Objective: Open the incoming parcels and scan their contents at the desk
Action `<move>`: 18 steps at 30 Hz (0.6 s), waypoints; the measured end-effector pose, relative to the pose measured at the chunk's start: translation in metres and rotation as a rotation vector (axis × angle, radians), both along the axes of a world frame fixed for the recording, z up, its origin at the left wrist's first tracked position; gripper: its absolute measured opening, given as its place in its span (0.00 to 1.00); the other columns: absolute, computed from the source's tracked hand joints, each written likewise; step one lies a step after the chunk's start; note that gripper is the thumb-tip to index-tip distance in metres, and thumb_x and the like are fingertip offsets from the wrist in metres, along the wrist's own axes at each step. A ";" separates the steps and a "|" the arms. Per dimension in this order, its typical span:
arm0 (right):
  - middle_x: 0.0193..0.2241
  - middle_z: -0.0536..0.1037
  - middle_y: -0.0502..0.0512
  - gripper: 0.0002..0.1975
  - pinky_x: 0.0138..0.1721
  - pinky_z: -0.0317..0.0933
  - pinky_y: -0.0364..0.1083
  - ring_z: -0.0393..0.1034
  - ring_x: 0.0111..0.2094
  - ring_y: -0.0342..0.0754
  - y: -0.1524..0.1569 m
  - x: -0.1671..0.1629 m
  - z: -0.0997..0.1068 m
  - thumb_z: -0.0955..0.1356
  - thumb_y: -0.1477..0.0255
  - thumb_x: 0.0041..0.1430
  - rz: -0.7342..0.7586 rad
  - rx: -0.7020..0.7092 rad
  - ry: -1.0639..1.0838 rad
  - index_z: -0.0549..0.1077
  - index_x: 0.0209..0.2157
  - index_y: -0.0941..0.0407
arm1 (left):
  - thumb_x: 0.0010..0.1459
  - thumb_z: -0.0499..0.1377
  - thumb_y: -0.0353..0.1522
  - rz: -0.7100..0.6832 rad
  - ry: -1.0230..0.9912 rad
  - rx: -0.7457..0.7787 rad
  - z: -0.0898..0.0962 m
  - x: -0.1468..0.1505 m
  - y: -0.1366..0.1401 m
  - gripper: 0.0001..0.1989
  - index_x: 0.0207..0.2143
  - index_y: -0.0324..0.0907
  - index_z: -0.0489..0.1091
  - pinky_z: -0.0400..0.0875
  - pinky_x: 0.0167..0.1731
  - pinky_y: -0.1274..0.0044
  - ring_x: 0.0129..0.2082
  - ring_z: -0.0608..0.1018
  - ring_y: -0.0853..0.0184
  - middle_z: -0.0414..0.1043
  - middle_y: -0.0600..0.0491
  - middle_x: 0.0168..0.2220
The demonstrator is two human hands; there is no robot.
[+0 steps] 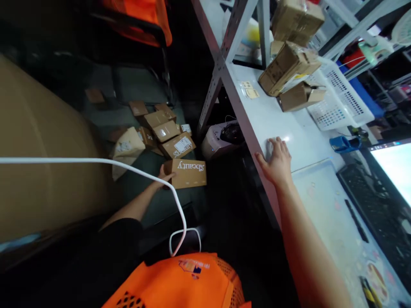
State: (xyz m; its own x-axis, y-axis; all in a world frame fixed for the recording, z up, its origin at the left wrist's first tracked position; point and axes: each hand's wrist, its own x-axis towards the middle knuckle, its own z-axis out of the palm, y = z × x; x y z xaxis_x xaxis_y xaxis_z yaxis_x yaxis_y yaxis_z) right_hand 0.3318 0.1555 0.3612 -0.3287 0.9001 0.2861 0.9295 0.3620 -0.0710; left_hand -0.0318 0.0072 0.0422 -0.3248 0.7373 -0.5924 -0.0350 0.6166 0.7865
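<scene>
Down at the left, my left hand (164, 176) grips one end of a brown cardboard box (189, 174) with white "beauty" lettering. A white cable (144, 173) passes in front of that wrist. My right hand (276, 160) rests on the white tabletop (257, 115) near its edge, fingers spread and holding nothing. Past the held box, several small cardboard boxes (165, 130) lie in a heap on the floor, one bearing a white label. A pale paper-like package (128, 145) leans beside them.
A large brown carton (48, 141) fills the left side. On the table stand cardboard boxes (289, 68), a white perforated basket (340, 94), a blue tape dispenser (345, 144), a keyboard (375, 196) and a lit screen (394, 167). A metal shelf post (221, 64) rises at the table edge.
</scene>
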 end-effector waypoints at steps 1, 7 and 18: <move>0.70 0.61 0.74 0.33 0.66 0.51 0.72 0.52 0.71 0.72 -0.003 -0.003 0.002 0.66 0.56 0.67 0.029 0.040 -0.002 0.65 0.66 0.61 | 0.57 0.70 0.48 0.028 -0.031 0.014 0.016 -0.009 -0.016 0.61 0.74 0.32 0.33 0.68 0.64 0.58 0.67 0.69 0.45 0.60 0.28 0.68; 0.60 0.76 0.68 0.23 0.66 0.59 0.59 0.67 0.62 0.58 -0.096 -0.025 -0.027 0.59 0.67 0.74 0.298 -0.024 0.234 0.73 0.62 0.60 | 0.48 0.69 0.56 0.273 -0.200 0.378 0.123 -0.050 -0.062 0.44 0.61 0.44 0.67 0.79 0.54 0.59 0.55 0.80 0.48 0.80 0.42 0.52; 0.76 0.50 0.61 0.33 0.65 0.64 0.59 0.61 0.69 0.63 -0.244 0.059 -0.168 0.59 0.60 0.75 -0.276 -0.762 0.224 0.57 0.75 0.59 | 0.39 0.74 0.53 0.197 -0.226 1.021 0.319 0.050 -0.007 0.40 0.56 0.58 0.74 0.74 0.61 0.51 0.62 0.75 0.46 0.79 0.61 0.55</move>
